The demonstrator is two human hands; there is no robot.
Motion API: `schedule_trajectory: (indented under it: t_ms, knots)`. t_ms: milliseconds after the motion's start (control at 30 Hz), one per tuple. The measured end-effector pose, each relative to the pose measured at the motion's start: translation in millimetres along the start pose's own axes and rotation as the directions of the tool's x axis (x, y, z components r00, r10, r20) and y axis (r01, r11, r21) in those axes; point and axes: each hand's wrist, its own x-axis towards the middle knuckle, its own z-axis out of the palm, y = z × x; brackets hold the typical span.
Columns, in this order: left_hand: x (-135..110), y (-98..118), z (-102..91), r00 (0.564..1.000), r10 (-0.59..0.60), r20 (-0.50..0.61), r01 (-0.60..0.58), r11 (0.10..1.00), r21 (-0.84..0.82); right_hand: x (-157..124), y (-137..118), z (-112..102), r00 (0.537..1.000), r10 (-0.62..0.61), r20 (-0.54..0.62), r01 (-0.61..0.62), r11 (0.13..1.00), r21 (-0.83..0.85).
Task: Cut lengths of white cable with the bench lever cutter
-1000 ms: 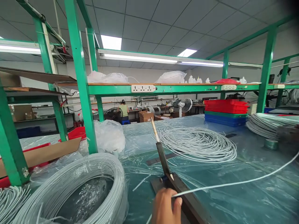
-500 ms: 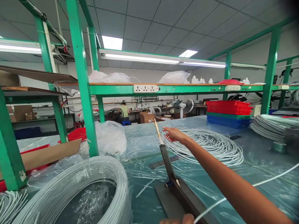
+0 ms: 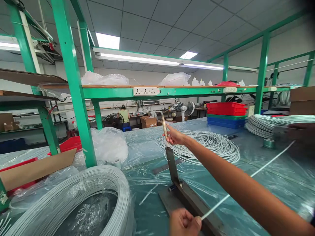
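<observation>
My left hand (image 3: 184,222) is low in the middle, pinching a white cable (image 3: 221,200) near its end. The cable slants up to the right and passes under my right forearm. My right hand (image 3: 173,135) has its fingers closed around the handle (image 3: 164,127) of a lever cutter (image 3: 173,166). This cutter's blade arm stands raised from a dark metal base (image 3: 194,200), and my left hand is just over the near part of that base.
A plastic-wrapped coil of white cable (image 3: 123,186) lies left. Behind my right arm is a loose cable coil (image 3: 216,144). Stacked red and blue trays (image 3: 226,114), a tape roll (image 3: 268,143) and another coil (image 3: 261,126) are right. A green shelf frame (image 3: 71,82) stands left.
My right hand has moved from beside the lever handle onto it and closed around it. My left hand has risen further into view with the cable. The view has shifted to the right.
</observation>
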Motion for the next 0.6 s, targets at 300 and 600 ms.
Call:
schedule_trajectory:
  t_ms: [300, 600]
  knots:
    - [-26, 48, -0.8, 0.974, 0.178, 0.141, -0.218, 0.562, 0.798, -154, 32, -36, 0.991, 0.014, 0.133, -0.030, 0.992, 0.119]
    - [-14, 36, 6.7, 0.977, 0.186, 0.108, -0.213, 0.762, 0.612, -199, 50, -35, 0.984, 0.041, 0.171, -0.062, 0.991, 0.121]
